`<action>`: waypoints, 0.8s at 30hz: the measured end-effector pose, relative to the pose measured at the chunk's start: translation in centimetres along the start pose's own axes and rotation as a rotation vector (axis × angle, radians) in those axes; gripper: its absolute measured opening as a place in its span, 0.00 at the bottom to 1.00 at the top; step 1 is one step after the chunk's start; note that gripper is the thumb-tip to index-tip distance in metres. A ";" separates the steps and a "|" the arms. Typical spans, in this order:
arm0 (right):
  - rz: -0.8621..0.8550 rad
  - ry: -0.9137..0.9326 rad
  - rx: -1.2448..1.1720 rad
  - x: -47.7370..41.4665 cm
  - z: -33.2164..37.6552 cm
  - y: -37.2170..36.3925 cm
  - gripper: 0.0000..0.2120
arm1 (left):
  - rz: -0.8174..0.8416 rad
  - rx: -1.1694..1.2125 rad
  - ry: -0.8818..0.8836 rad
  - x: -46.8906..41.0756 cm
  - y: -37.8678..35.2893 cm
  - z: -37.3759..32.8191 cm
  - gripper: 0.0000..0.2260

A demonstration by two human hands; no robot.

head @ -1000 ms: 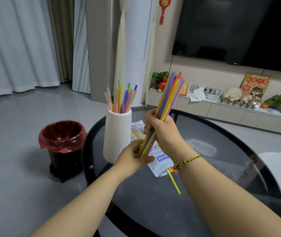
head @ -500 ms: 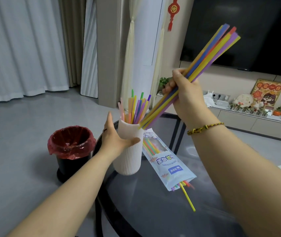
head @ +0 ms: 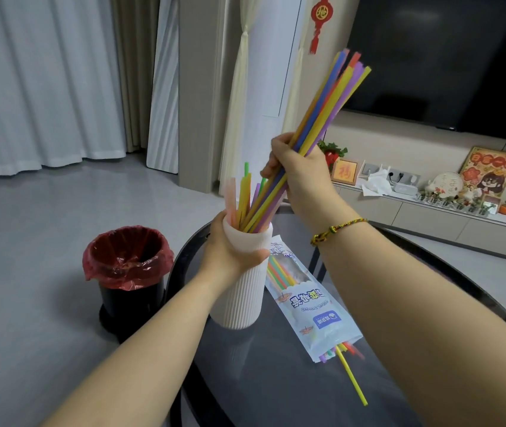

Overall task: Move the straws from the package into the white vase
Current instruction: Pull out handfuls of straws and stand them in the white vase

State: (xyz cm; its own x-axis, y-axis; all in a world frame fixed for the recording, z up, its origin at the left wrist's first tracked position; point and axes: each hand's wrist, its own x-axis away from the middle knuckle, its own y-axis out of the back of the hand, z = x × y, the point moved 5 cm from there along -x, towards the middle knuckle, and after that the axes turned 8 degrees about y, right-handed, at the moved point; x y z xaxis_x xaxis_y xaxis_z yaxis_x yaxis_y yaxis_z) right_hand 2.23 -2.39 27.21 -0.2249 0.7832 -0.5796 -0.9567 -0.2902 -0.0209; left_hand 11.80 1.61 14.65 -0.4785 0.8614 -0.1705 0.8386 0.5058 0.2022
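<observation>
A ribbed white vase (head: 241,291) stands on the dark glass table (head: 276,389), tilted a little toward the right, with several coloured straws in it. My left hand (head: 230,251) grips the vase near its rim. My right hand (head: 301,174) holds a bundle of colourful straws (head: 328,109) slanted up to the right, and their lower ends sit inside the vase mouth. The straw package (head: 310,306) lies flat on the table just right of the vase, with a few straws still in it and a yellow straw (head: 352,380) sticking out of its near end.
A black bin with a red liner (head: 127,266) stands on the floor left of the table. A TV (head: 449,57) hangs on the far wall above a low shelf with ornaments (head: 449,192). The table's rim curves close to the vase's left side.
My left hand went from open beside the vase to gripping it. My right hand lowered the straw bundle so its lower ends entered the vase mouth.
</observation>
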 end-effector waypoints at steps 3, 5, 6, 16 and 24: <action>0.034 0.010 0.081 0.2 -0.4 0.0 0.16 | -0.014 0.026 -0.003 0.3 0.0 -0.2 0.21; 0.043 0.002 0.101 0.2 -0.4 0.1 0.09 | -0.002 0.028 -0.018 0.5 0.0 -0.4 0.22; 0.042 -0.010 0.105 0.3 -0.4 0.2 0.03 | 0.001 0.028 -0.023 0.5 0.0 -0.5 0.22; 0.008 -0.053 0.144 0.2 -0.6 1.1 0.20 | 0.050 0.031 -0.038 0.8 0.2 -0.9 0.30; -0.021 0.109 0.223 0.4 1.0 1.5 0.22 | 0.043 0.002 -0.027 0.9 0.3 -0.7 0.34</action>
State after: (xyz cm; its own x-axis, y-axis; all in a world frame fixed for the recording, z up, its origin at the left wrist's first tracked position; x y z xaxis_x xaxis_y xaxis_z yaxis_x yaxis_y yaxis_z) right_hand 0.51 -1.97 27.75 -0.1945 0.7203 -0.6659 -0.9809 -0.1363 0.1391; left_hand 11.44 2.53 15.26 -0.4351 0.8806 -0.1879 0.8585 0.4687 0.2084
